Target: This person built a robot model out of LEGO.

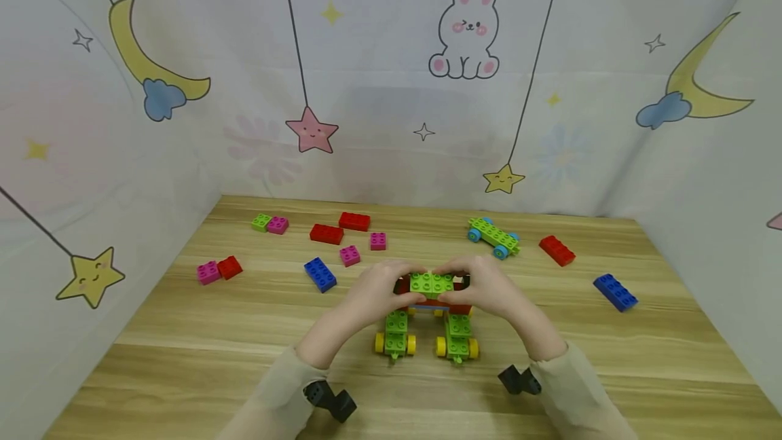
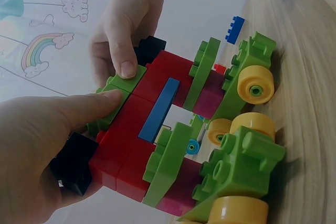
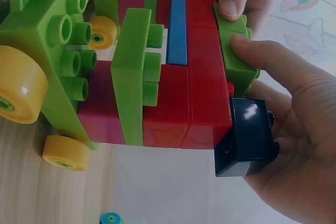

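A built block structure stands on the table on two green wheeled bases (image 1: 396,343) with yellow wheels (image 2: 255,84). Magenta bricks (image 3: 98,106), upright green plates, red bricks (image 3: 210,77) and a thin blue brick (image 2: 158,109) make up its body. Across the top, two light green bricks (image 1: 432,284) sit side by side. My left hand (image 1: 380,290) pinches the left one between thumb and fingers; my right hand (image 1: 485,284) pinches the right one. Black bricks (image 3: 245,135) sit at both ends of the red top, near the palms.
Behind, a green car base (image 1: 493,236) with blue wheels stands near a red brick (image 1: 556,250). A blue brick (image 1: 615,292) lies at right. Several red, magenta, blue and green bricks are scattered at left, including a blue one (image 1: 320,274). A printed curtain (image 1: 391,87) surrounds the table.
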`<state>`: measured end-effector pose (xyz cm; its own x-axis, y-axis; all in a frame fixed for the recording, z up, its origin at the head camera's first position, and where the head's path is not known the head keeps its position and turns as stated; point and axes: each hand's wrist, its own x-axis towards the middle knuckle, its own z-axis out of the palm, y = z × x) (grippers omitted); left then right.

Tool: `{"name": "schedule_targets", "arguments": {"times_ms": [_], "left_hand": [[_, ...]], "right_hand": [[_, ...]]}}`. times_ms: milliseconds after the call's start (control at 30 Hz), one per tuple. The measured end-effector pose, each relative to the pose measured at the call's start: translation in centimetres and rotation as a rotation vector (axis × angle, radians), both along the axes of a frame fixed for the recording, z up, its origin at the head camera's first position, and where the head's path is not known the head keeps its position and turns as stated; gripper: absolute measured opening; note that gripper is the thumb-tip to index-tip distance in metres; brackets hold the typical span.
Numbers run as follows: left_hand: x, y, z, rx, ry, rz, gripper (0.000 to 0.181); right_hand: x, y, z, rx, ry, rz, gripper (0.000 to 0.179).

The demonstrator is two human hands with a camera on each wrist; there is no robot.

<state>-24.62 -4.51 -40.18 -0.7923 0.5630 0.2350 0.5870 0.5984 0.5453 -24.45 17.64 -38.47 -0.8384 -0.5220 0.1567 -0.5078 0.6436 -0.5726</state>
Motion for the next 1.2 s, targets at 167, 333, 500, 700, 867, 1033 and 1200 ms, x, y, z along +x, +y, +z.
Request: {"name": "schedule_targets", "arguments": {"times_ms": [167,333,500,700,867,1033,1200], "left_hand": [[0.1,0.0,0.1,-0.011,0.001,0.004,0.041],[0.1,0.0,0.1,-0.02,0.005,-0.001,0.041],[0.1,0.0,0.1,-0.016,0.003,0.001,0.042],[0.1,-0.1,0.1,-0.011,-0.007,-0.003,0.042],[0.1,-0.1,0.2,-0.018,-0.004,-0.015,0.043],[0.1,-0.2,0.3,-0.023,-0.008,-0.025,0.043],[0.1,-0.2,0.3,-0.026,-0.004,-0.03,0.043]], "right_hand": [[-0.1,0.1,0.0,0.014,0.0,-0.003,0.03],[-0.1,0.1,0.1,0.006,-0.018,-0.008,0.031],[-0.1,0.1,0.0,-0.01,-0.045,-0.019,0.032],[-0.1,0.2,-0.1,-0.02,-0.039,-0.008,0.032],[-0.1,0.4,-0.4,-0.042,-0.003,0.008,0.033],[-0.1,0.7,-0.8,-0.079,0.028,0.01,0.034],[-0.1,1.2,-1.2,-0.089,0.048,-0.004,0.036]]}}
